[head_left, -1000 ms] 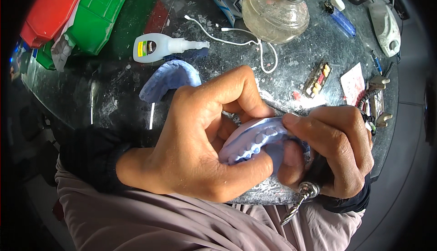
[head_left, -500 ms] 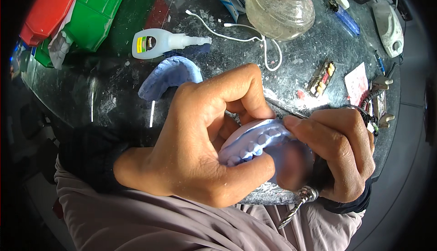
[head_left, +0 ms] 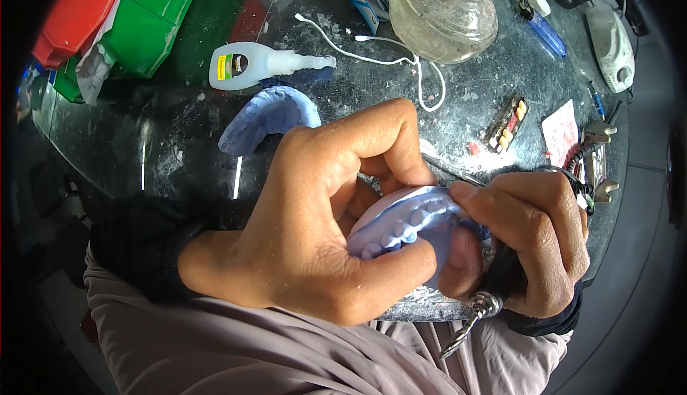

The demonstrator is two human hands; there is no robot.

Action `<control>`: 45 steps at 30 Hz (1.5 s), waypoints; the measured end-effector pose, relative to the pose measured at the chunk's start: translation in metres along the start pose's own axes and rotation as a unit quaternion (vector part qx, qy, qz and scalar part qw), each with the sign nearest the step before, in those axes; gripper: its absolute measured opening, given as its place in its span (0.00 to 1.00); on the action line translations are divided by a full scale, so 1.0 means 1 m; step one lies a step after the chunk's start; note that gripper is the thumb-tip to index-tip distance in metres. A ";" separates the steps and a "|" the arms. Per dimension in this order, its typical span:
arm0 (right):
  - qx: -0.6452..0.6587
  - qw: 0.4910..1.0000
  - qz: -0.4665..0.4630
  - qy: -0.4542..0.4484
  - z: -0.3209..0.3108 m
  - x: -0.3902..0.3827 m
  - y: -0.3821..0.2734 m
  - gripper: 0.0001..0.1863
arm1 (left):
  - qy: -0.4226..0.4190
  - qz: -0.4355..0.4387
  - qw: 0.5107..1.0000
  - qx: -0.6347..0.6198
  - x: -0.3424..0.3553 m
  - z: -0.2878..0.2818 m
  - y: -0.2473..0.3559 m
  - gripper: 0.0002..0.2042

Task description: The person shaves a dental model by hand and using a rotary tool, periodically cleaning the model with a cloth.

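My left hand (head_left: 322,230) is closed around a blue dental cast (head_left: 408,230), its thumb lying across the inside of the arch and its index finger bent over the far rim. The row of moulded teeth faces up. My right hand (head_left: 533,237) is closed on a black-handled tool (head_left: 494,288) with a twisted metal end that points down towards my lap. Its fingertips meet the right edge of the cast; the tool's other end is hidden. Beyond my left hand lies a second blue dental cast (head_left: 268,116), horseshoe-shaped.
Behind the casts lies a translucent squeeze bottle (head_left: 247,66). A white cord (head_left: 422,84) curls near a round glass burner (head_left: 444,19). A strip of artificial teeth (head_left: 507,127), a stained paper (head_left: 560,134) and a blue lighter (head_left: 545,33) lie right; red (head_left: 79,12) and green bins (head_left: 154,19) stand left.
Both hands and the held cast have shifted very slightly to the right in the picture. The grip of each hand stays the same.
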State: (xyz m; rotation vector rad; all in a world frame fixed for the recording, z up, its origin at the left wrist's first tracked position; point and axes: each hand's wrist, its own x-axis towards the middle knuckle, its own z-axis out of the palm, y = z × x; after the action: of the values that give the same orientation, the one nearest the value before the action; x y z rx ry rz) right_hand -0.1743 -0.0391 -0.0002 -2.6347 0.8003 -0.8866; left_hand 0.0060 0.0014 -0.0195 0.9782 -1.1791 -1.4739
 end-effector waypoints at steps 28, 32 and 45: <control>0.004 1.000 0.001 -0.005 -0.007 -0.003 -0.001 0.11 | 0.006 0.053 0.998 0.030 -0.001 0.004 -0.003 0.13; -0.003 1.000 -0.009 -0.012 -0.007 -0.002 -0.001 0.11 | 0.000 0.055 0.998 0.037 0.000 0.004 -0.005 0.13; -0.001 1.000 0.007 -0.011 -0.004 -0.001 -0.001 0.11 | -0.001 0.043 0.999 0.013 0.000 0.003 -0.005 0.13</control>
State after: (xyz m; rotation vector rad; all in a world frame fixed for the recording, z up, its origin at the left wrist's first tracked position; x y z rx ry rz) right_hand -0.1771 -0.0380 0.0024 -2.6324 0.8126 -0.8536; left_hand 0.0019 0.0021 -0.0241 0.9316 -1.2296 -1.3965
